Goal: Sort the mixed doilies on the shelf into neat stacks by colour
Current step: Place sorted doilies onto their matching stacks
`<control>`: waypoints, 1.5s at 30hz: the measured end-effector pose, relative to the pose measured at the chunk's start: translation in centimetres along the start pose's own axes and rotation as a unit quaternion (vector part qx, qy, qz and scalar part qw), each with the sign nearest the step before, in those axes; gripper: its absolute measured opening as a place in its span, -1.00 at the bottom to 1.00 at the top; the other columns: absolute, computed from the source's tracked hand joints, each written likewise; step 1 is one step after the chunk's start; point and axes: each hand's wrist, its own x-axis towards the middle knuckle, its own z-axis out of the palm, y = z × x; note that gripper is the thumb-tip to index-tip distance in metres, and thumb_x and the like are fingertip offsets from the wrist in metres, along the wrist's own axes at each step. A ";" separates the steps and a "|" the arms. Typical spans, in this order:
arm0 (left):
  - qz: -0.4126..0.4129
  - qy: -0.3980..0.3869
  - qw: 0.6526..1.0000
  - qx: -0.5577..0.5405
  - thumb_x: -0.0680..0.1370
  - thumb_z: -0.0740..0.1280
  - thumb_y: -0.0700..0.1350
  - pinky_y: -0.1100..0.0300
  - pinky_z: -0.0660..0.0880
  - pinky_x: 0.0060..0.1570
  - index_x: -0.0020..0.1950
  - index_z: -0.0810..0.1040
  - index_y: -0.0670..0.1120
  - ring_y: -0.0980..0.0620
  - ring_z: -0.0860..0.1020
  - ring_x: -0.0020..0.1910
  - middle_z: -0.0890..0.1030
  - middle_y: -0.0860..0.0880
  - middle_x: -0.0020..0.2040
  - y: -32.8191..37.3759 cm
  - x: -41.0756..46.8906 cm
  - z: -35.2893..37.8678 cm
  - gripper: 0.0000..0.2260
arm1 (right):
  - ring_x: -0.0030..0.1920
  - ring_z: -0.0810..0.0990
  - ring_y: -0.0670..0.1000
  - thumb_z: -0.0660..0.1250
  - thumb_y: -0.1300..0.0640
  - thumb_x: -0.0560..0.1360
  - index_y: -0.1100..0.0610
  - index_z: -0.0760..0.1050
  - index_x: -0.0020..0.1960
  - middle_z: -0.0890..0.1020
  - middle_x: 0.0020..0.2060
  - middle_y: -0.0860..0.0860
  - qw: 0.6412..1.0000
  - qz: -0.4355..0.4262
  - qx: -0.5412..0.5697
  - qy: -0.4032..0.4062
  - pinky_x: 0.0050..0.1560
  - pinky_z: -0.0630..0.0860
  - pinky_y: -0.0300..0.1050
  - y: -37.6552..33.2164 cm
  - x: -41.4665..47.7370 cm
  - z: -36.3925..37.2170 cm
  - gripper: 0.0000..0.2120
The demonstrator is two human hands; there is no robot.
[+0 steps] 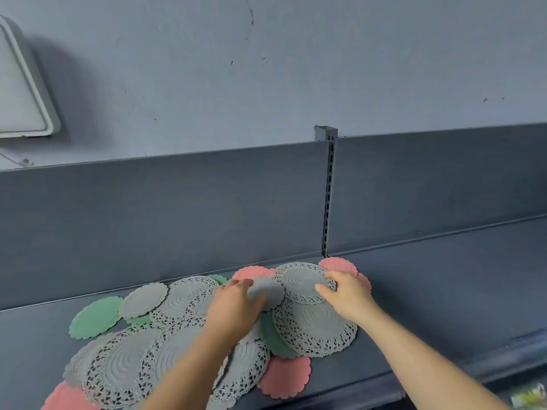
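At the front edge of the dark grey shelf (444, 306), a pink scalloped doily (284, 377) lies partly tucked under a loose heap of pale lacy doilies (127, 368). A green doily (96, 317) sits at the heap's left side. Further in, the left hand (233, 309) grips a small ribbed grey doily (268, 291), which is bent in its fingers. The right hand (346, 294) pinches the rim of a round lacy doily (305, 279). Behind stand a dark back panel (148, 217), a slotted upright (328, 196), a scuffed pale wall (266, 69) and a white panel (17, 84).
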 end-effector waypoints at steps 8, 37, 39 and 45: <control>-0.108 -0.068 0.990 0.056 0.38 0.37 0.28 0.03 0.36 0.27 0.41 0.27 -0.05 -0.14 0.34 0.30 0.40 -0.10 0.31 0.6 3.2 2.1 -0.28 | 0.33 0.40 0.08 0.36 -0.31 0.35 0.00 0.30 0.44 0.40 0.36 0.05 0.992 0.030 -0.108 -0.061 0.18 0.40 -0.13 -0.1 3.4 -0.3 -0.24; -0.109 0.116 0.982 0.099 0.39 0.40 0.21 0.10 0.40 0.14 0.21 0.51 0.13 -0.05 0.41 0.18 0.47 0.03 0.20 3.0 0.0 3.3 -0.58 | -0.04 0.51 0.02 0.53 0.02 0.18 0.09 0.48 -0.13 0.55 -0.04 0.04 0.991 -0.009 0.070 -0.116 -0.25 0.47 -0.16 6.0 4.0 -1.0 -0.64; -0.086 0.068 0.992 0.058 0.36 0.41 0.23 0.13 0.47 0.04 0.03 0.61 0.13 -0.01 0.45 0.08 0.52 0.08 0.06 4.1 -0.6 3.8 -0.69 | -0.02 0.42 0.01 0.52 0.05 0.23 0.09 0.42 -0.13 0.48 0.02 0.07 0.992 -0.012 0.068 -0.110 -0.36 0.28 -0.28 5.7 3.5 -1.1 -0.66; -0.094 0.012 0.995 0.024 0.37 0.44 0.12 0.09 0.55 0.03 0.14 0.60 0.09 0.01 0.55 0.02 0.59 0.05 0.08 5.2 -1.5 5.3 -0.65 | -0.23 0.47 -0.12 0.49 0.20 0.30 0.13 0.45 -0.05 0.54 -0.13 -0.02 0.980 -0.046 0.141 -0.132 -0.33 0.41 -0.25 6.1 2.6 -1.6 -0.71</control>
